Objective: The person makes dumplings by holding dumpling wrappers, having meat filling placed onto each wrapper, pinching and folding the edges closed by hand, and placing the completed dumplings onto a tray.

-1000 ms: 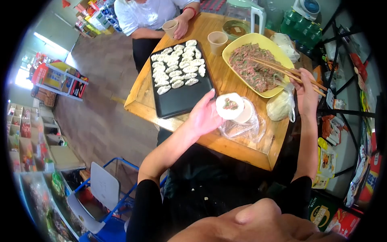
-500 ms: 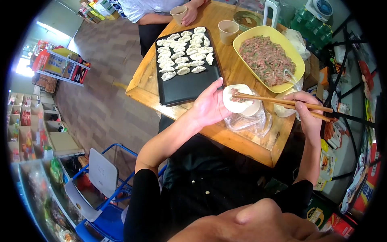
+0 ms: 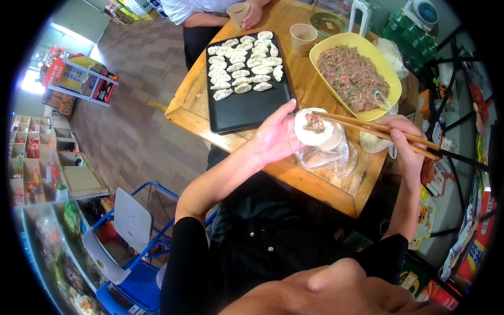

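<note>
My left hand point(image 3: 274, 137) holds a round white dumpling wrapper point(image 3: 303, 135) on its fingers, above the table edge. On the wrapper lies a small mound of meat filling point(image 3: 315, 124). My right hand point(image 3: 407, 137) grips a pair of wooden chopsticks point(image 3: 367, 126), whose tips are at the filling. Behind the held wrapper, more pale wrapper point(image 3: 334, 138) shows over a clear plastic bag point(image 3: 328, 160). A yellow bowl point(image 3: 316, 64) of minced meat point(image 3: 350, 76) with green bits stands beyond my right hand. Several folded dumplings point(image 3: 237, 66) sit in rows on a black tray point(image 3: 252, 111).
Across the wooden table point(image 3: 184, 102), another person's hand point(image 3: 252, 16) rests by a paper cup point(image 3: 238, 13). A second cup point(image 3: 303, 39) stands near the bowl. A blue folding chair point(image 3: 139, 286) is at lower left, and a black metal rack point(image 3: 454, 79) is at right.
The chopstick tips have shifted slightly right and up, leaving the filling more exposed in the wrapper's middle. The view has moved slightly; the left hand still holds the wrapper.
</note>
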Demonstrator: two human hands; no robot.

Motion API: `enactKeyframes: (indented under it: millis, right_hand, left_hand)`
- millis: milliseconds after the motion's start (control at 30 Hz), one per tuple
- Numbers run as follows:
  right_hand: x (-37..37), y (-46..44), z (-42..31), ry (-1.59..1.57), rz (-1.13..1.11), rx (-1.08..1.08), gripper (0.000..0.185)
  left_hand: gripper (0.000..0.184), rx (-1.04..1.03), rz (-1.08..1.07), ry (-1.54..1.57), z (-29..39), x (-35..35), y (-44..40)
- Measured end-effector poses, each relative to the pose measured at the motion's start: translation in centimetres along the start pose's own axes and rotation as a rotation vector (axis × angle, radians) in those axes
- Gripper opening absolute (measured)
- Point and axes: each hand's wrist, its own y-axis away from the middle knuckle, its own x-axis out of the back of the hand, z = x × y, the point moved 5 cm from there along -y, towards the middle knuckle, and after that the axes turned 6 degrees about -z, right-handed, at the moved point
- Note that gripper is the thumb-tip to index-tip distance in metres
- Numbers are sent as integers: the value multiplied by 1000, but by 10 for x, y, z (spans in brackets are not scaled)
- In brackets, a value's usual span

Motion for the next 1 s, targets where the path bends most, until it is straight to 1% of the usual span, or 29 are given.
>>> enactKeyframes:
  millis: [33, 67, 167, 200, 267, 300, 367, 433, 467, 600, 667, 700, 767, 833, 1000]
  right_hand:
    - [-4, -1, -3, 50, -43, 42, 18]
    - [-6, -2, -4, 49, -45, 40, 18]
    - [-13, 1, -2, 5, -143, 25, 17]
    - [-13, 1, -4, 4, -143, 22, 17]
    - [-12, 1, -4, 16, -139, -70, 18]
    - [-11, 3, -2, 16, -140, -71, 18]
    - [-4, 6, 6, -119, -59, -81, 19]
    - [-3, 5, 5, -121, -60, -54, 20]
    - [-2, 4, 4, -124, -60, -26, 21]
    - [6, 7, 14, -144, -80, -24, 23]
    - [10, 10, 22, -285, -34, -1, 23]
    - [10, 9, 24, -284, -33, -2, 23]
    - [10, 5, 33, -309, -21, -121, 22]
    - [12, 2, 40, -318, -12, -133, 21]
    - [16, -5, 41, -356, -3, -171, 20]
  left_hand:
    - [62, 2, 9, 8, 0, 0, 0]
    - [62, 2, 11, 9, 0, 1, 1]
    - [62, 5, 18, 27, -1, 4, 0]
    - [63, 9, 9, 30, -2, 5, 0]
    - [63, 12, 1, 33, -2, 6, 0]
    - [65, 10, -3, 26, -2, 6, 0]
    - [67, 8, -7, 21, 0, 7, 1]
    - [65, 11, -34, 139, 0, 8, 1]
    - [65, 10, -34, 140, 0, 7, 0]
    - [67, -23, -39, 121, 1, 6, -1]
    - [70, -37, -25, 90, 1, 7, -1]
    - [70, -38, -35, 109, 2, 6, 0]
    - [70, -37, -46, 128, 1, 7, 0]
    - [68, -15, -131, 195, 0, 5, 1]
    - [68, -21, -75, 121, -1, 6, 1]
